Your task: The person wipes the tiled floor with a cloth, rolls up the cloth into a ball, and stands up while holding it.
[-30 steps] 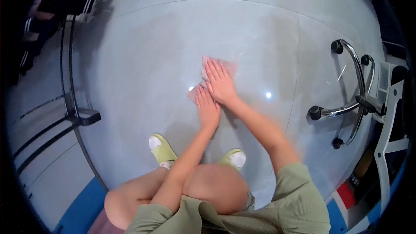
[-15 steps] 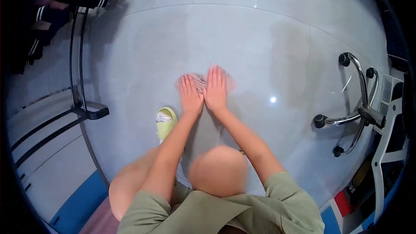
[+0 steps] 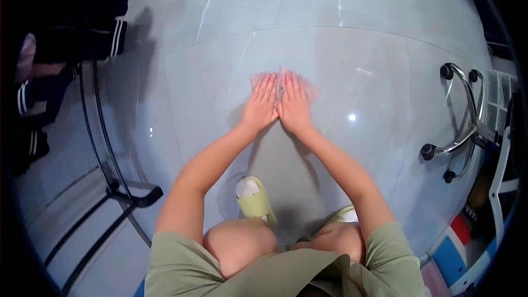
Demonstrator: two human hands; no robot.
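A thin pink cloth [image 3: 312,92] lies spread on the glossy grey tiled floor [image 3: 374,93]. My left hand [image 3: 260,105] rests flat on its left part, fingers stretched out and pointing away from me. Beside it, my right hand [image 3: 295,109] presses flat on the right part, fingers also straight. The thumbs nearly meet, and a crumpled strip of cloth shows between the hands. Most of the cloth is hidden under my palms and fingers.
A chrome chair base [image 3: 459,142] with black casters stands at the right. A black metal rack [image 3: 102,126] with dark hanging clothes [image 3: 93,41] is at the left. My feet wear light green slippers [image 3: 255,204] below my hands.
Both hands and the cloth have moved forward and slightly right over the floor. My knees are now spread apart, and the second slipper has come into view.
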